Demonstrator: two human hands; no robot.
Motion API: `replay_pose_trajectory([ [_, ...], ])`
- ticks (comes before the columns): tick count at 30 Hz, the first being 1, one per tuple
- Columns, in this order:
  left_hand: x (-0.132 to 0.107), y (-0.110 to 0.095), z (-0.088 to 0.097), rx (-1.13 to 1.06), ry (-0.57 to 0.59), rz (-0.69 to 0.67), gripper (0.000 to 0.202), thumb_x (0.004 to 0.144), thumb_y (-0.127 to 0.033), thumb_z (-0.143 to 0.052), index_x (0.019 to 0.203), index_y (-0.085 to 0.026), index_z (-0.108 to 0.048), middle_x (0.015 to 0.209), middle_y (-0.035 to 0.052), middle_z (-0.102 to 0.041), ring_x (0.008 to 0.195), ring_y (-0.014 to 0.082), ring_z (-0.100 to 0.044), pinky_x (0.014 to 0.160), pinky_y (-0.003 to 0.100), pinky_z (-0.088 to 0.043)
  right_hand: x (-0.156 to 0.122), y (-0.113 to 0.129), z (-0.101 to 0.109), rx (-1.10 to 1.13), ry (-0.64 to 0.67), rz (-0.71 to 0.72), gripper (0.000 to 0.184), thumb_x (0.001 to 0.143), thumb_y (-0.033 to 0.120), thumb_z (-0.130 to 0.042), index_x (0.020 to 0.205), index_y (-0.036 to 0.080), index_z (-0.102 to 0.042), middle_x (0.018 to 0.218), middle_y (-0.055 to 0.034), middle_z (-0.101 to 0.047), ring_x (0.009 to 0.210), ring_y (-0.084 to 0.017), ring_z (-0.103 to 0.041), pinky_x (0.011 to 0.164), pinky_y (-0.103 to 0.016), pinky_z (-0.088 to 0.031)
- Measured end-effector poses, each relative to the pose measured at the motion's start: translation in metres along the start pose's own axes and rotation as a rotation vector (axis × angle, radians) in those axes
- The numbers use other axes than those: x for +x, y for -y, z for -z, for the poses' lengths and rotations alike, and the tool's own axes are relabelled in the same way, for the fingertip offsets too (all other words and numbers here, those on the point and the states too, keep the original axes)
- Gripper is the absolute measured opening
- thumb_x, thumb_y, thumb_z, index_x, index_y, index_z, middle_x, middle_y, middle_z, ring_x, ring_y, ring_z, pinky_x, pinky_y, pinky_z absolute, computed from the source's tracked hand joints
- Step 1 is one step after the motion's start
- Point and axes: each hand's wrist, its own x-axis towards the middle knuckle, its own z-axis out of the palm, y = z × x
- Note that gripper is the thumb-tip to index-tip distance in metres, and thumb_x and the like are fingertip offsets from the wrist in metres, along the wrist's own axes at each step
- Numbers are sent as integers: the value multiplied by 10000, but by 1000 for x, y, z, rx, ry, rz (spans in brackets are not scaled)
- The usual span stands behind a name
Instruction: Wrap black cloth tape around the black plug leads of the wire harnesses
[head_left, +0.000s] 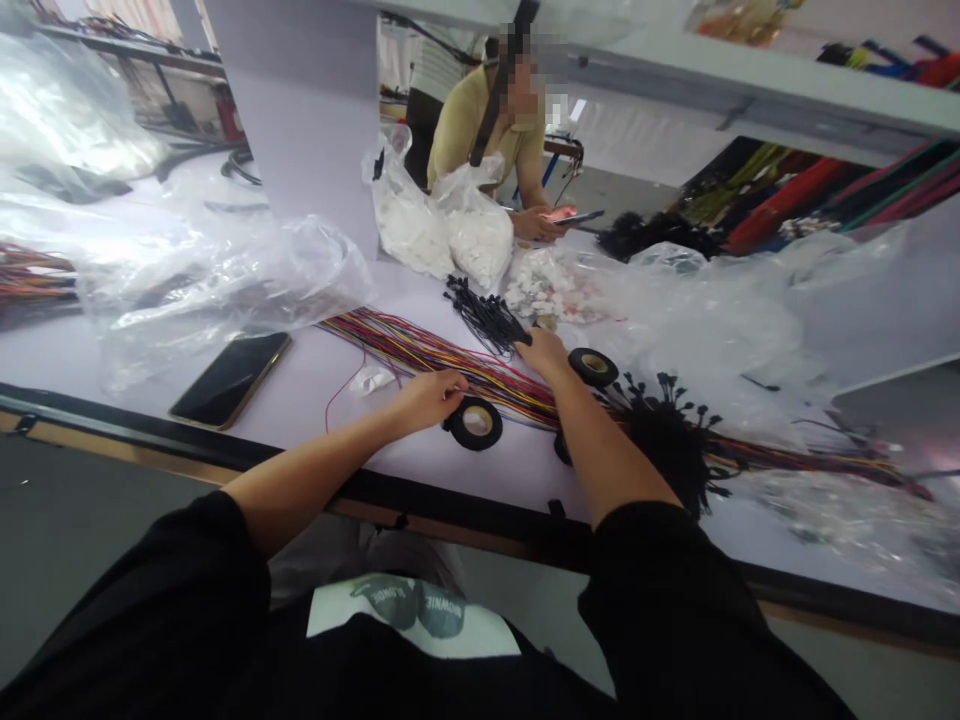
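Note:
A long bundle of coloured wires lies across the white table. My left hand rests on the wires with its fingers curled, next to a roll of black tape. My right hand reaches over the bundle to a pile of black cable ties, its fingers bent down on them. A second black tape roll sits just right of that hand.
A dark phone lies at the left near the table's black front edge. Crumpled clear plastic bags cover the left and right. Bags of white parts stand at the back, where another person sits holding a phone. A black tie cluster lies at the right.

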Motion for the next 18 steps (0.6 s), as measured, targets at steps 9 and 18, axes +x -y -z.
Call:
replay_pose_trajectory([
  [9, 3, 6, -7, 9, 22, -33, 209, 748, -156, -489, 875, -173, -656, 770, 8, -671, 692, 125, -585, 655, 223, -424, -9, 39, -4, 100, -19, 77, 243, 810, 234, -455, 840, 151, -682, 934, -111, -680, 907, -226, -596, 800, -334, -430],
  [18, 8, 8, 3, -143, -80, 46, 157, 713, -126, -526, 786, -137, -664, 742, 18, -661, 686, 126, -588, 650, 219, -422, -7, 36, 15, 906, -146, -151, 157, 672, 207, -574, 780, 151, -673, 621, 9, -597, 501, -77, -479, 521, -225, -392],
])
